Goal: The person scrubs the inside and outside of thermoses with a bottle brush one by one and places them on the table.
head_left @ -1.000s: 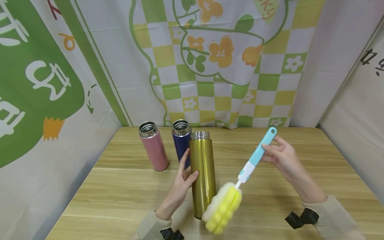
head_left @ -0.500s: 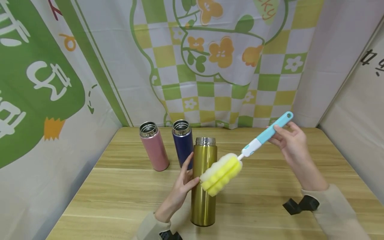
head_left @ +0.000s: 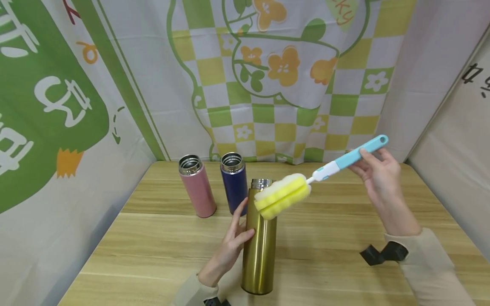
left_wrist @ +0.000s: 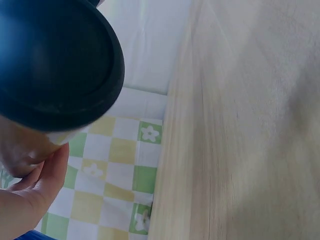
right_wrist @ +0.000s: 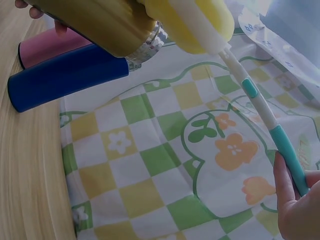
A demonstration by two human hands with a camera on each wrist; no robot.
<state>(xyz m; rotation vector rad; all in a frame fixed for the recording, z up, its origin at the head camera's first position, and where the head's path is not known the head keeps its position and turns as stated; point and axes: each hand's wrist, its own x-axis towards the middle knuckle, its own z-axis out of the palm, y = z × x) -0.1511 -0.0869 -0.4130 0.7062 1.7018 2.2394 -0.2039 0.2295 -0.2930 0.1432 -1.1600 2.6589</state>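
Observation:
My left hand [head_left: 231, 250] grips a tall gold thermos bottle [head_left: 260, 255] round its left side. The bottle's steel mouth points up, and its dark base [left_wrist: 57, 65] shows in the left wrist view, raised off the table. Between thumb and fingers, my right hand [head_left: 383, 182] holds a bottle brush by its light-blue handle [head_left: 354, 158]. The brush's yellow and white sponge head [head_left: 283, 196] slants down to the left, overlapping the bottle's upper body in the head view. In the right wrist view, the sponge head [right_wrist: 195, 25] lies beside the steel mouth [right_wrist: 150, 45], outside it.
Behind stand a pink bottle [head_left: 197, 191] and a dark blue bottle [head_left: 234, 187], both upright and uncapped. They share the wooden table [head_left: 325, 255]. A patterned cloth curtain [head_left: 279, 127] hangs along the table's back edge, with cloth walls on both sides.
My right hand has moved up and right, raising the brush and tilting it flatter. Its sponge head rose from near the gold bottle's base to near its mouth. The gold bottle shifted slightly towards me.

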